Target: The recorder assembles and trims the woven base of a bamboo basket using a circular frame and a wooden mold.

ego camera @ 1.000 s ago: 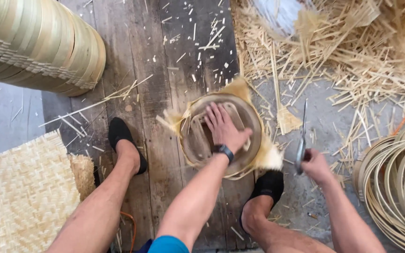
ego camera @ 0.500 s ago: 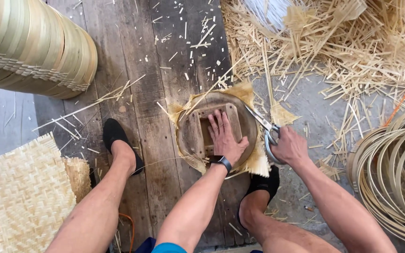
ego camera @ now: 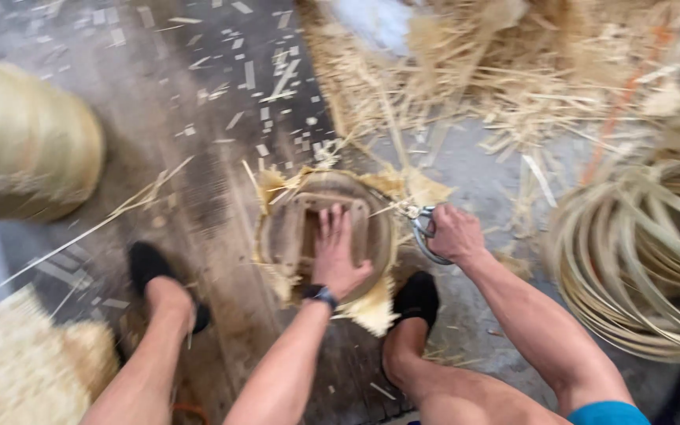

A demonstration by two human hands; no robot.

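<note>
A round woven tray [ego camera: 326, 236] lies on the plank floor [ego camera: 190, 157] between the person's 2 feet, its rim ringed by loose straw-coloured strip ends that stick out past the edge. The left hand [ego camera: 337, 253] presses flat on the tray's middle, fingers [ego camera: 332, 224] spread narrowly and pointing away from the body, a dark wristband [ego camera: 320, 295] just behind it. The right hand [ego camera: 454, 234] sits just beside the tray's right edge, its fingers closed round the handles of metal scissors [ego camera: 421, 227], whose blades meet the strip ends at the rim; the view is blurred, so how far the blades gape cannot be told.

A black shoe [ego camera: 416, 299] touches the tray's near right edge; the other black shoe [ego camera: 151, 271] stands well apart to the left, with bare planks between. Beyond the tray the floor holds only small scattered offcuts [ego camera: 273, 86]. To the far right a heap of straw trimmings [ego camera: 497, 86] crowds the rim side, and a coil of bent strips [ego camera: 639, 252] lies near the right arm. A stack of round hoops [ego camera: 25, 157] stands far left, and a woven mat [ego camera: 17, 370] lies at the near left corner.
</note>
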